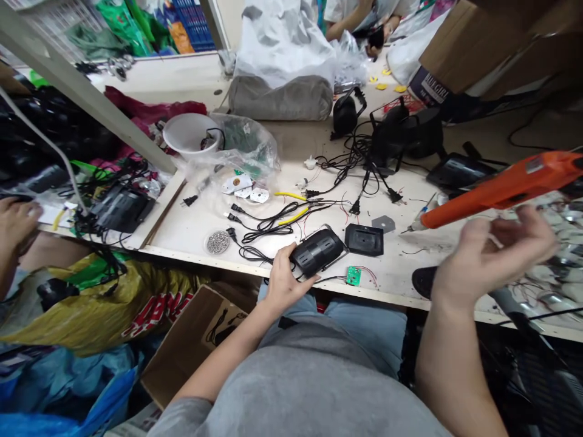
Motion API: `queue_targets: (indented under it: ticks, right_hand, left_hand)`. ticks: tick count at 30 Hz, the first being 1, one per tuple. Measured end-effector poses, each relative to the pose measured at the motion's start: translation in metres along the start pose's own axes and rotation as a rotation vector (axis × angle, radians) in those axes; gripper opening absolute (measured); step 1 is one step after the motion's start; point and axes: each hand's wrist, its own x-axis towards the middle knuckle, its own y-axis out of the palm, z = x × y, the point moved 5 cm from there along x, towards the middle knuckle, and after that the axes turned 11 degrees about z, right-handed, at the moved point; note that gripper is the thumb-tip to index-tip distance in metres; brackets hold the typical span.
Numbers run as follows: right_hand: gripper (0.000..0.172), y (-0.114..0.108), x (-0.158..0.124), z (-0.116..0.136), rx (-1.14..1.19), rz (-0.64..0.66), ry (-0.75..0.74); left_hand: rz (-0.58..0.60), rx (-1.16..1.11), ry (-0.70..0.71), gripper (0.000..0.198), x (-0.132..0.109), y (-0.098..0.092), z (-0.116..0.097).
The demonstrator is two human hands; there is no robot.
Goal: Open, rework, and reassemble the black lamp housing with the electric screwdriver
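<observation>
My left hand (283, 280) grips a black plastic housing (317, 249) at the near edge of the workbench (191, 224). A small green circuit board (353, 275) with thin wires lies just right of it, and a black square cover (364, 239) sits beyond. My right hand (489, 258) is raised at the right, blurred, fingers curled loosely with nothing seen in them. Just above it an orange glue gun (505, 189) points left, its tip near the table.
Black power cords (268, 221) and yellow-handled cutters (296, 212) lie mid-bench. A white bowl (189, 133), a clear bag, a dish of screws (218, 241) and black devices (405, 136) stand around. Another person's hand (16, 221) is at left, a cardboard box (195, 340) below.
</observation>
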Motion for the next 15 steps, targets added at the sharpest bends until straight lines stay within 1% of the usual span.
queue_targets:
  ticks: [1, 2, 3, 4, 5, 7, 9, 11, 15]
  right_hand:
    - [0.055, 0.003, -0.015, 0.016, 0.004, 0.006, -0.066]
    - [0.056, 0.017, -0.031, 0.033, 0.031, 0.194, -0.127]
    - [0.063, 0.034, -0.049, 0.051, 0.039, 0.382, -0.204]
    - [0.074, 0.050, -0.066, 0.067, 0.031, 0.536, -0.262]
    - [0.083, 0.064, -0.081, 0.078, 0.003, 0.638, -0.292]
    - [0.088, 0.083, -0.098, 0.092, -0.037, 0.706, -0.332]
    - [0.087, 0.094, -0.102, 0.094, -0.062, 0.723, -0.338]
    - [0.086, 0.098, -0.100, 0.091, -0.073, 0.743, -0.339]
    - [0.083, 0.097, -0.092, 0.085, -0.093, 0.752, -0.344]
  left_hand:
    - [-0.031, 0.006, -0.022, 0.086, -0.001, 0.001, 0.001]
    - [-0.061, 0.010, -0.032, 0.085, -0.001, 0.002, 0.000]
    - [-0.087, 0.013, -0.032, 0.084, -0.001, 0.002, 0.000]
    - [-0.105, 0.013, -0.025, 0.083, -0.001, 0.003, -0.001]
    - [-0.117, 0.013, -0.012, 0.081, -0.001, 0.003, -0.003]
    - [-0.127, 0.021, 0.016, 0.077, -0.002, 0.004, -0.004]
    - [-0.138, 0.043, 0.032, 0.074, -0.003, 0.005, -0.005]
    - [-0.149, 0.069, 0.024, 0.073, -0.005, 0.006, -0.005]
    - [-0.182, 0.091, -0.002, 0.070, -0.006, 0.008, -0.005]
